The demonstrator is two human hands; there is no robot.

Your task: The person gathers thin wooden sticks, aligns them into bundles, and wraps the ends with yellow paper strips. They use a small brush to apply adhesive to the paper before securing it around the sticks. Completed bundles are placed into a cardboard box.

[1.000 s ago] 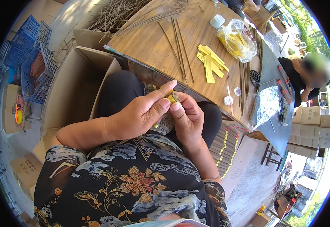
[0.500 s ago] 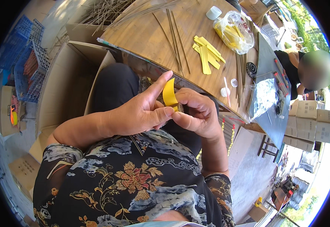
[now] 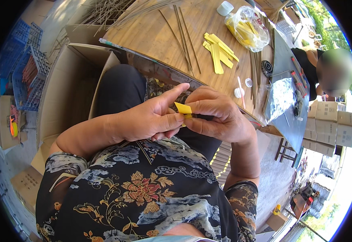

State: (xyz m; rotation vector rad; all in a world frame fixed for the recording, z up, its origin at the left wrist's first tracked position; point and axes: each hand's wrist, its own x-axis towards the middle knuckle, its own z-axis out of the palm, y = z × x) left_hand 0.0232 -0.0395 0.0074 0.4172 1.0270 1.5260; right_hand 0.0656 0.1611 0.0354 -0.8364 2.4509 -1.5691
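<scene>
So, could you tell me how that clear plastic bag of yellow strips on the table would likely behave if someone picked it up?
The plastic bag looks thin and crinkled, so it would probably sag and change shape. It holds only flat yellow strips like the loose ones beside it, so it is likely light. Its glossy film may be slightly slippery.

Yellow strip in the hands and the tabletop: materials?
Yellow strip: looks like thin matte paper, flat with crisp corners, pinched between left hand and right hand; could be thin plastic. Tabletop: wood, visible grain lines, slight sheen.
</scene>
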